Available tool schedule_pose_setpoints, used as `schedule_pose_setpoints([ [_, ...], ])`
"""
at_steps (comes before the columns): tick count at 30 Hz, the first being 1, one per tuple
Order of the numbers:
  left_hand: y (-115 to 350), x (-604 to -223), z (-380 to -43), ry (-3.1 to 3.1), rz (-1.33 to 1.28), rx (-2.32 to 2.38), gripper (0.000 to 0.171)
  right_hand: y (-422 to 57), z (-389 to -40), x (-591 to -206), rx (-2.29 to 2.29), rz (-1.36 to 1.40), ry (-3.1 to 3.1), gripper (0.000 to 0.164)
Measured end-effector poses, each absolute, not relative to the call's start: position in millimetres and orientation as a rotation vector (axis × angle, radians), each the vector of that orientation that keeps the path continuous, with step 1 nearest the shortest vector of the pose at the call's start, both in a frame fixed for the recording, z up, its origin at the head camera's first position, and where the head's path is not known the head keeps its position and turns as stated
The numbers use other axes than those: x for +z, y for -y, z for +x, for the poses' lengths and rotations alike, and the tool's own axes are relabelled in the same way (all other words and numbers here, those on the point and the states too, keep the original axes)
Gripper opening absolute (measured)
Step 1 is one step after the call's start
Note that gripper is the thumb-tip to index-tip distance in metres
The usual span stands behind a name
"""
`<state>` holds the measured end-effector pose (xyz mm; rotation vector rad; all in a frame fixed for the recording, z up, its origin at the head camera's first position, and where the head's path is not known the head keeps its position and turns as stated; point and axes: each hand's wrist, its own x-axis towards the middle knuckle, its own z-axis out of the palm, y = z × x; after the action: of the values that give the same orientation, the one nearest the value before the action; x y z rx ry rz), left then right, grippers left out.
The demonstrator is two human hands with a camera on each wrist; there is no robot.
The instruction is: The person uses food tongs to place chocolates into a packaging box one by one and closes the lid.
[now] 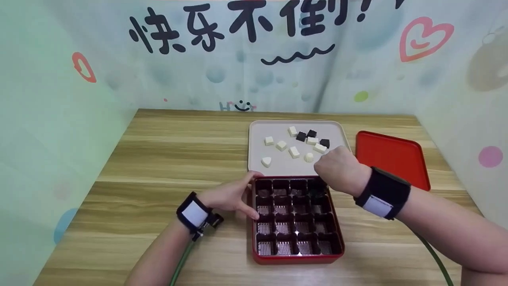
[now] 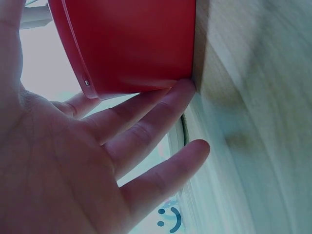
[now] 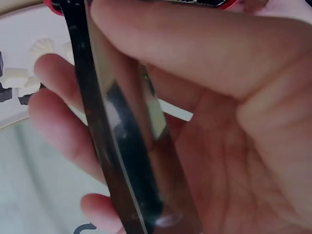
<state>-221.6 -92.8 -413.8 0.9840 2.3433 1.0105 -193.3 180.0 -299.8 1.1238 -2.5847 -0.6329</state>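
While the left hand lies flat with straight fingers against the left wall of the red box, the right hand hovers at the box's far right corner with its fingers curled round a thin, glossy dark strip — the right wrist view shows the thumb over one face and the fingers behind the other, though what the strip belongs to cannot be told. The box is a shallow, square-cornered tin with smooth red sides, and inside it sits a dark brown plastic insert moulded into a four-by-four grid of square cups, their floors ribbed and faintly shiny. In the left wrist view the fingertips touch the lower edge of the red wall where it meets the table, a surface of pale wood grain in long streaks. Just beyond the box, touching or nearly touching its far edge, lies a beige tray with rounded corners and a low matte rim. Scattered on it are small chocolates: white pieces, mostly blocky, one heart-shaped, and a few dark squares clustered near the far right. To the right of the tray rests the red lid, flat and smooth with rounded corners — well apart from the left hand. Both wrists wear black straps with white patches, and a green cable trails from the left one.
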Motion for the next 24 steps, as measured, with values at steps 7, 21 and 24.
schedule_pose_setpoints([
  [7, 92.3, -413.7, -220.4, -2.371, 0.966, 0.977, 0.102, -200.7, -190.7, -263.0, -0.495, 0.988, 2.901, 0.022],
  [21, 92.9, -413.3, -220.9, -2.405, 0.942, 0.924, 0.103, -279.6, -256.8, -284.2, -0.232, 0.709, 3.098, 0.022],
  [24, 93.7, -411.0, -220.4, -2.410, 0.938, 0.918, 0.103, -285.5, -270.1, -293.7, -0.194, 0.711, 3.166, 0.021],
])
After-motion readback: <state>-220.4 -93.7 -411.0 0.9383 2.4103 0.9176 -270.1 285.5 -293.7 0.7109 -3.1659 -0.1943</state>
